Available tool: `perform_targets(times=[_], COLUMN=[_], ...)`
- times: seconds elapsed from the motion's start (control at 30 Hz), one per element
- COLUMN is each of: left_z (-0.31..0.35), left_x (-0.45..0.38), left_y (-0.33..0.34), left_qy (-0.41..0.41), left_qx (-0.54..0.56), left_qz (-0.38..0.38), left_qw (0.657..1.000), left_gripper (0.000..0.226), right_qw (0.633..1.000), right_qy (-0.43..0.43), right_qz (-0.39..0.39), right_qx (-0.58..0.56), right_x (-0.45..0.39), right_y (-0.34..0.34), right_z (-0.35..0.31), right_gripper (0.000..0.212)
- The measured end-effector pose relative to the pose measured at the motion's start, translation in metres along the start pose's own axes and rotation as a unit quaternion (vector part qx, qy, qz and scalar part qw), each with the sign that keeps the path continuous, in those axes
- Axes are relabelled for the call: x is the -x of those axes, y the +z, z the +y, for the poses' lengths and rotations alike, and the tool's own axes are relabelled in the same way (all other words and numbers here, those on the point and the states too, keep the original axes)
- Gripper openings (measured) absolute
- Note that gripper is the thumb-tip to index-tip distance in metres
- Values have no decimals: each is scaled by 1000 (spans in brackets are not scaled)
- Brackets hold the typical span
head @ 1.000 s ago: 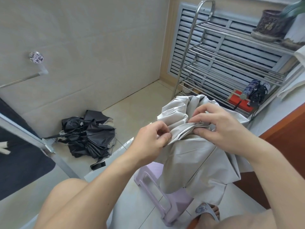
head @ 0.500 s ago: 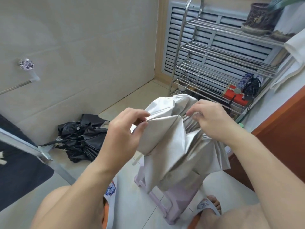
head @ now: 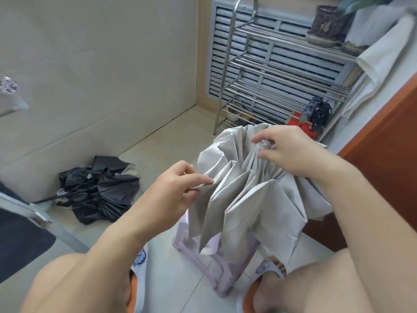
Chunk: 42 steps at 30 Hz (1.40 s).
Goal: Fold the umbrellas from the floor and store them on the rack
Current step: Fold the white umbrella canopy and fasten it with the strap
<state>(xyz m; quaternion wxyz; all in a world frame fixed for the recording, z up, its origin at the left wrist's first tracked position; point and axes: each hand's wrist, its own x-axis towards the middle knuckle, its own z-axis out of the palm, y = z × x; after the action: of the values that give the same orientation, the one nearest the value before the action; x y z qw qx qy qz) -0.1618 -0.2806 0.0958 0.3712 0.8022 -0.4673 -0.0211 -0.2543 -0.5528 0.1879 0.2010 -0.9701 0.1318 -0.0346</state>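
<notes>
Pleats are now fanning out across the grey umbrella (head: 246, 199), whose canopy was bunched tightly between the hands a second ago — the left hand (head: 173, 190) has been drawing away from the right. Its fabric is hanging down over a pale lilac stool (head: 216, 272) near the person's knees. At far right, a steel rack (head: 270, 71) is standing against a louvred panel, already holding a folded umbrella (head: 312, 107) on a lower shelf. On the tiled floor at left, a black umbrella (head: 99, 188) is lying crumpled, well apart. The left hand is pinching one pleat edge; the right hand (head: 291, 152) is gripping the gathered folds at the top.
</notes>
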Motion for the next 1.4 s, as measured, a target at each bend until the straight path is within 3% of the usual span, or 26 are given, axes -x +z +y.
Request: perform_targets(times=[0.13,0.27,0.37,0.5,0.77,0.9,1.0,1.13,1.27,1.4], left_z=[-1,-1,2,6,22,39,40,35,31,9], left_x=[1,1,3,6,10,13,11,14,16,19], left_y=[-1,-6,-11,-17,6,22,20,2,-9,3], left_qy=[-51,-85,-87,-54,20,-15,-52,-34,-96,-171], left_qx=[-10,-37,-7,61,128,223,242,216,321,194], left_qz=[-26,-43,-50,41,101,111,125,120,107,-102], left_qw=[998,995,995,996,986,968,961,968,936,961], left_gripper=[42,8,14,7,12,26,29,27,26,95], right_qw=[997,993,991,990,988,989,989,987,987,985], right_qy=[49,72,89,116,141,137,139,149,153,162], right_qz=[-46,-52,-35,11,46,31,25,44,50,53], right_qx=[45,78,92,74,33,39,41,27,26,13], right_x=[8,13,18,29,29,28,23,20,17,15], right_y=[-8,-15,-10,5,10,10,8,7,7,8], right_z=[1,0,-1,-1,2,-1,-1,5,8,12], right_gripper=[36,25,26,28,32,26,21,16,16,17])
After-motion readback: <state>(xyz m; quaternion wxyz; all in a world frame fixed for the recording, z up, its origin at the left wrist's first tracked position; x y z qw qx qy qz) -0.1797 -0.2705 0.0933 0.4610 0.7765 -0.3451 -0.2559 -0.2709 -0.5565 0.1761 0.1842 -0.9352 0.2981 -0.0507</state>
